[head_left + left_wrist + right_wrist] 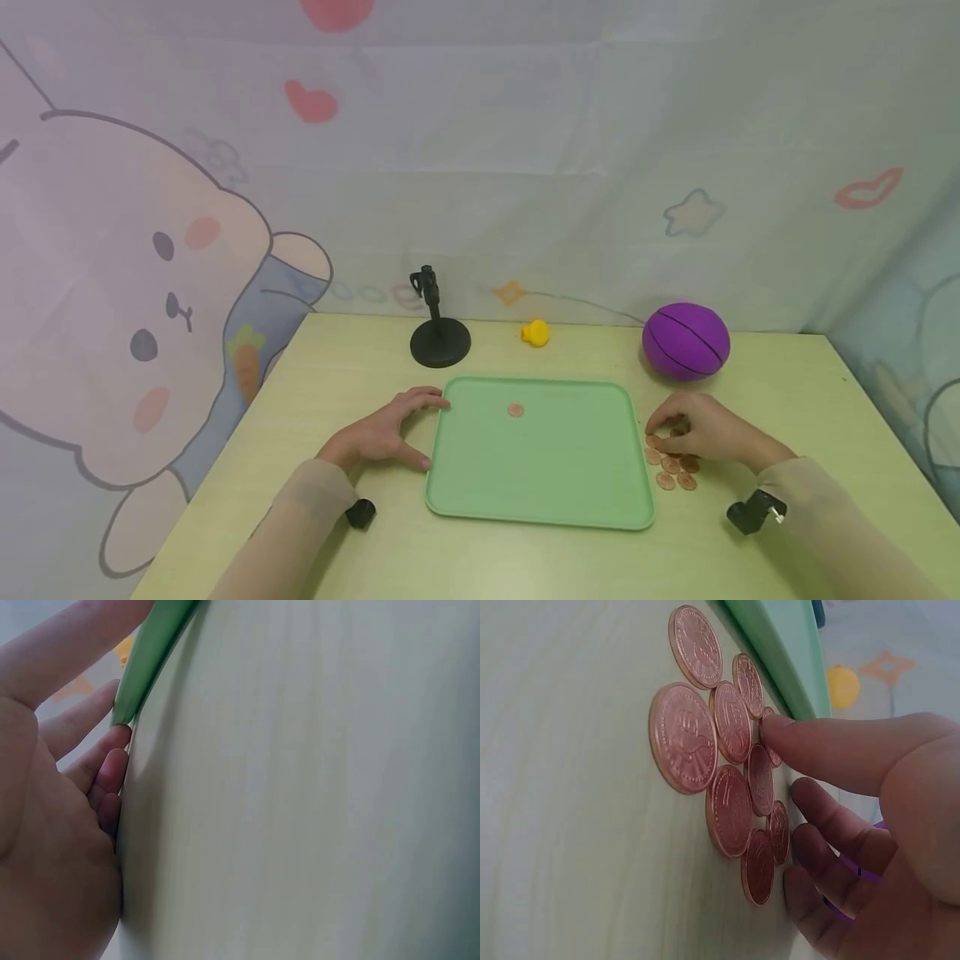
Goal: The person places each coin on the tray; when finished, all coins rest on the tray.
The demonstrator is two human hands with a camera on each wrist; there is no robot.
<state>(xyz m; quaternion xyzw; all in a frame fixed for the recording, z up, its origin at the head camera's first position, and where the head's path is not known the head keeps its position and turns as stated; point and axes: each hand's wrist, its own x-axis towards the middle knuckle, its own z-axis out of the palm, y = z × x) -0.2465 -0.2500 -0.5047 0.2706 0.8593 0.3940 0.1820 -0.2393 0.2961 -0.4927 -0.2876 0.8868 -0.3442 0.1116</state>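
Nearest us, pale sleeves (288,517) lie over the near part of the table (525,558). On the left, we see the left hand (378,432) with thumb and fingers spread, a fingertip touching the left rim of the green tray (536,487), probably to steady it. Beyond it stands a black stand (440,343). One copper-coloured coin (516,410) lies in the tray's far half; a yellow piece (536,333) sits farther off. Just beside the tray's right side, the other coins (670,465) lie bunched, likely so the right hand (708,427) reaches them easily. Its fingers are bent, thumb tip over one coin; we cannot tell whether they grip it. A purple ball (686,342) sits beyond, seemingly out of the way.
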